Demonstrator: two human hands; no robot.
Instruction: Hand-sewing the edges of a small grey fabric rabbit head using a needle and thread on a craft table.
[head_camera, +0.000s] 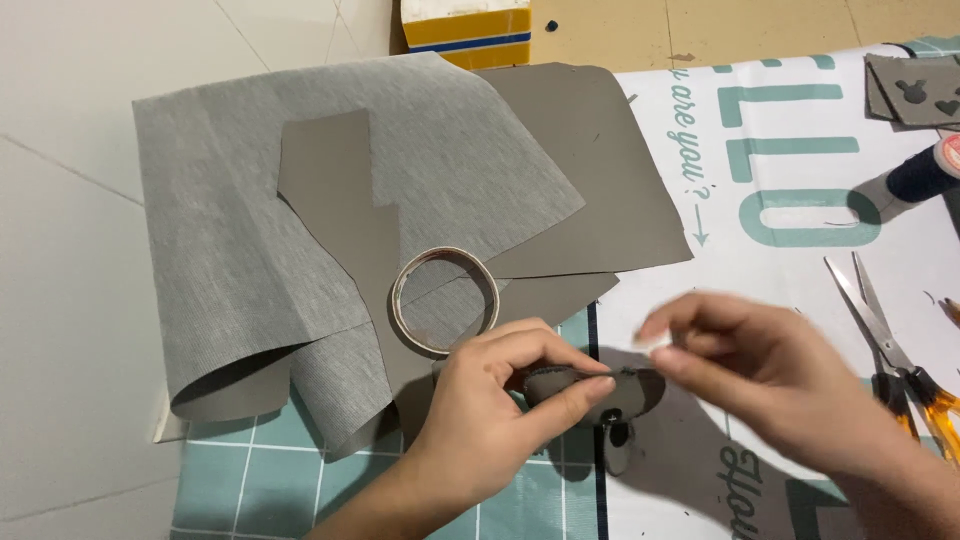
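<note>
Here, left hand pinching small taupe leatherette piece, right hand fingers blurred, unclear

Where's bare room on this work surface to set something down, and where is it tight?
Free: the printed mat between the brown sheets and the scissors; the pale floor left of the grey fabric. Crowded: around the left hand and right hand, both close on the small brown piece, tape ring just above.
</note>
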